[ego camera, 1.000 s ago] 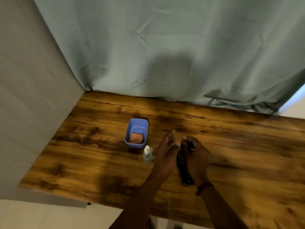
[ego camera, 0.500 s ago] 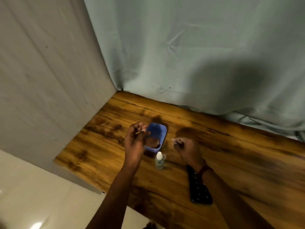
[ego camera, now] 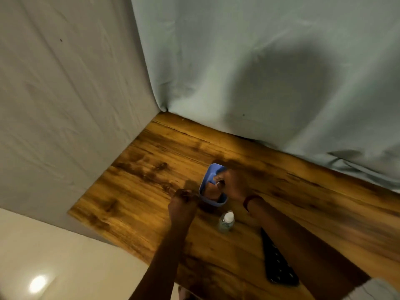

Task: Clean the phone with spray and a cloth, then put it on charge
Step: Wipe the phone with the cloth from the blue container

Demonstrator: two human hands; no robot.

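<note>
A grey-green curtain (ego camera: 259, 61) fills the upper right of the frame, with a broad dark shadow across its middle, and its hem lies along the far edge of the table. A pale, creased wall covering (ego camera: 65, 105) takes up the upper left. Between them the wooden table (ego camera: 151, 169), brown with dark grain patches, runs from the centre down to the lower right. A cream floor (ego camera: 54, 245) shows at lower left with one bright spot of reflected light. Two bare forearms rise from the bottom edge. The phone (ego camera: 279, 271), dark with a dotted back, lies flat on the table at lower right of centre, partly covered by the right forearm and well apart from both hands. A blue tub (ego camera: 207, 180) stands just right of centre with an orange-brown cloth (ego camera: 211, 192) in it. The right hand (ego camera: 234, 185) is over the tub's right side, its fingers bent down into it at the cloth; blur hides whether they have closed on it. The left hand (ego camera: 183, 204) is just beside the tub's near left rim with its fingers curled in; I cannot tell if it holds anything. A small clear spray bottle (ego camera: 226, 221) with a white cap stands upright between tub and phone. A red band (ego camera: 252, 201) circles the right wrist.
</note>
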